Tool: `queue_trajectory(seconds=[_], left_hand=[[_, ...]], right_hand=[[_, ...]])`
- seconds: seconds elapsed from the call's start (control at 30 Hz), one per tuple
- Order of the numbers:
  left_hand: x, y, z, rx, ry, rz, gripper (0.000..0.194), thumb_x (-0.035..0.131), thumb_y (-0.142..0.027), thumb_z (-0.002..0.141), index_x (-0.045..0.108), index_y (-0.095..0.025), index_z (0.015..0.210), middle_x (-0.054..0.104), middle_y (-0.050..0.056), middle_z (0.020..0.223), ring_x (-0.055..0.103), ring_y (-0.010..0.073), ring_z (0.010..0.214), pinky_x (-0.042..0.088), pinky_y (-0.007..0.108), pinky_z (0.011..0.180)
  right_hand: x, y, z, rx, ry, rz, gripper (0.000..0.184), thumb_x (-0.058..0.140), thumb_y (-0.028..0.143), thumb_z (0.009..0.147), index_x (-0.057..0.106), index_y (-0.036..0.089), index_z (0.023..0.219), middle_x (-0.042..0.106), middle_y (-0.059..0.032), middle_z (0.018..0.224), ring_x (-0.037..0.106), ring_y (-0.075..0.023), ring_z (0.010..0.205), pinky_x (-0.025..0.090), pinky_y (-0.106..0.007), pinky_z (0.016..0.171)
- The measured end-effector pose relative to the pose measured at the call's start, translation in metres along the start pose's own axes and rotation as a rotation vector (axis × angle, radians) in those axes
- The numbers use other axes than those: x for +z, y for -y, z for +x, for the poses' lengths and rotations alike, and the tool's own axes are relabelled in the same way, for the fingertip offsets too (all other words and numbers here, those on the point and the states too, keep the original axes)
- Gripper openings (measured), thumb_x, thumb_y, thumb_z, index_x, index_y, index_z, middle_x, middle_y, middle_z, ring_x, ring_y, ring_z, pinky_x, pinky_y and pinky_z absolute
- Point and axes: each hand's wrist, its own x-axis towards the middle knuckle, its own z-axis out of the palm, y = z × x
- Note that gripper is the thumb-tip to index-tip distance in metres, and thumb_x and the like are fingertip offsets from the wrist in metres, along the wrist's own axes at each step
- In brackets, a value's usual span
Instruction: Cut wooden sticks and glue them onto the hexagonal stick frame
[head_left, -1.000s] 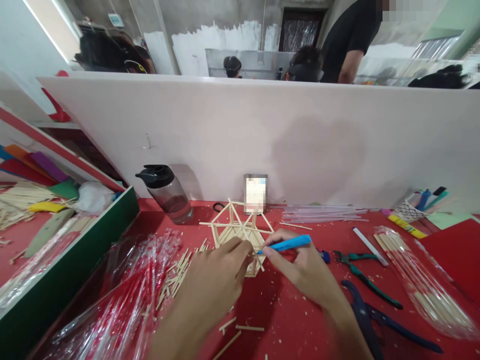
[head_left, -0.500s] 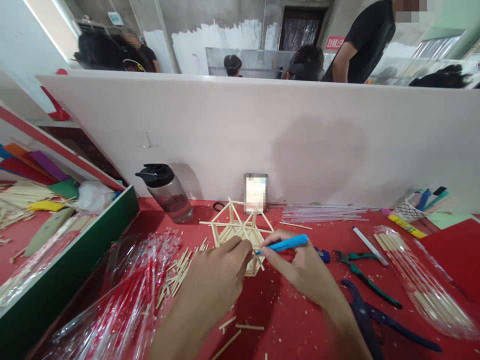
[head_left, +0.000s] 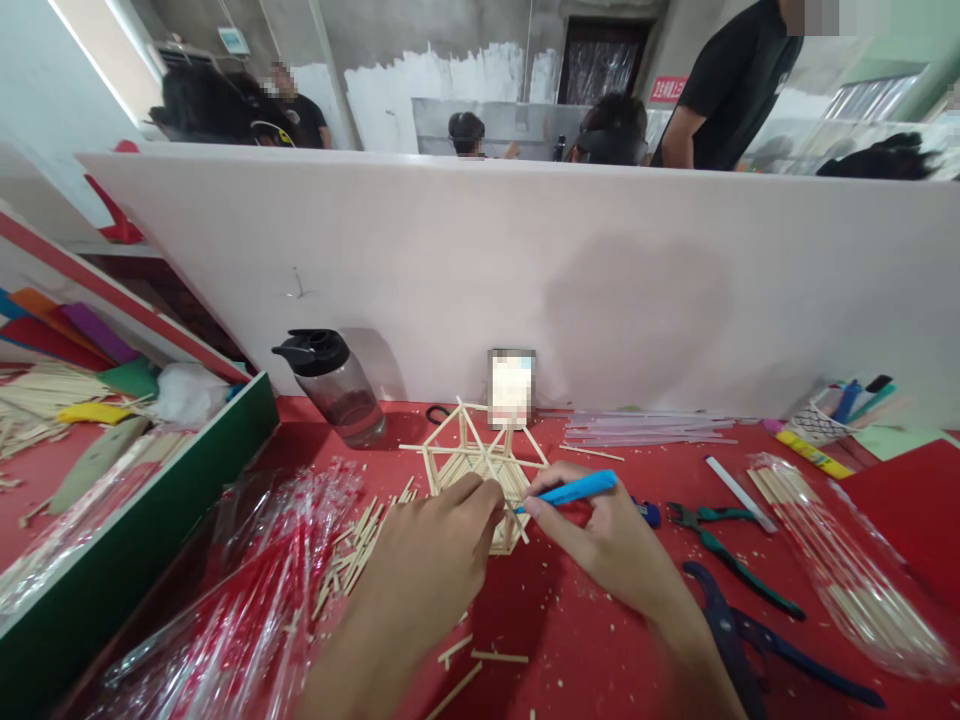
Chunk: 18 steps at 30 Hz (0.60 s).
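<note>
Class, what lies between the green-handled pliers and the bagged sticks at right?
A white pen lies between the pliers and the bagged sticks in the head view.

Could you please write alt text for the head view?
A person's right hand holds a blue pen at a stick frame the left hand partly hides. On the red table, green pliers lie to the right, a bottle to the left.

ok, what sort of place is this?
Probably a shared craft workshop: a wooden stick frame stands on the red table near green-handled pliers and bagged sticks, with other people beyond the white partition.
</note>
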Motion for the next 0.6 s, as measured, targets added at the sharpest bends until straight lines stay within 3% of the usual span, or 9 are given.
queue_trajectory(seconds=[0.6], left_hand=[[-0.0011, 0.0004, -0.0001, -0.005, 0.018, -0.017, 0.023, 0.042, -0.015, 0.097, 0.062, -0.025, 0.097, 0.071, 0.001, 0.093, 0.07, 0.0226, 0.066, 0.037, 0.03, 0.051]], right_hand=[[0.0002, 0.0006, 0.0008, 0.003, 0.004, 0.013, 0.013, 0.063, 0.032, 0.09, 0.068, 0.022, 0.082, 0.07, 0.0008, 0.078, 0.063, -0.0163, 0.073, 0.049, -0.028, 0.07]])
